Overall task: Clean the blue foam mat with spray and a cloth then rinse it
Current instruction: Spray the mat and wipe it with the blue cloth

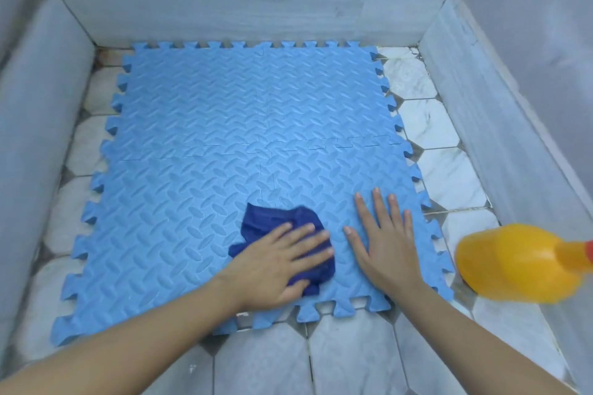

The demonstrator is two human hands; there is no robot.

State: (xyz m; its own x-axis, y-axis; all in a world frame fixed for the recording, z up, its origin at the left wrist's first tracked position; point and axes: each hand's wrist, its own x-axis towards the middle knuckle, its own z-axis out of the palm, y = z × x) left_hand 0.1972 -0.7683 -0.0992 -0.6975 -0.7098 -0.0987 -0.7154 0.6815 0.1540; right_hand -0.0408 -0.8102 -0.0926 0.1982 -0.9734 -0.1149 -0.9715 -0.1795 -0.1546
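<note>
The blue foam mat (250, 151) is made of interlocked square pieces with a raised leaf-like pattern and toothed edges, and it lies flat on the pale tiled floor (442, 170) inside low grey walls (244, 14). At about 6 o'clock on the mat the left hand (282, 266) presses flat on a crumpled dark blue cloth (288, 228) with fingers spread, not gripping. Just beside it the right hand (382, 240) lies open on the foam, and a yellow spray bottle (516, 263) (contents not visible) lies at 4 o'clock.

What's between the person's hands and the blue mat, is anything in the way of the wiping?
Only the dark blue cloth lies under the left hand. The right hand rests flat on the blue foam mat. The yellow spray bottle lies off to the right.
</note>
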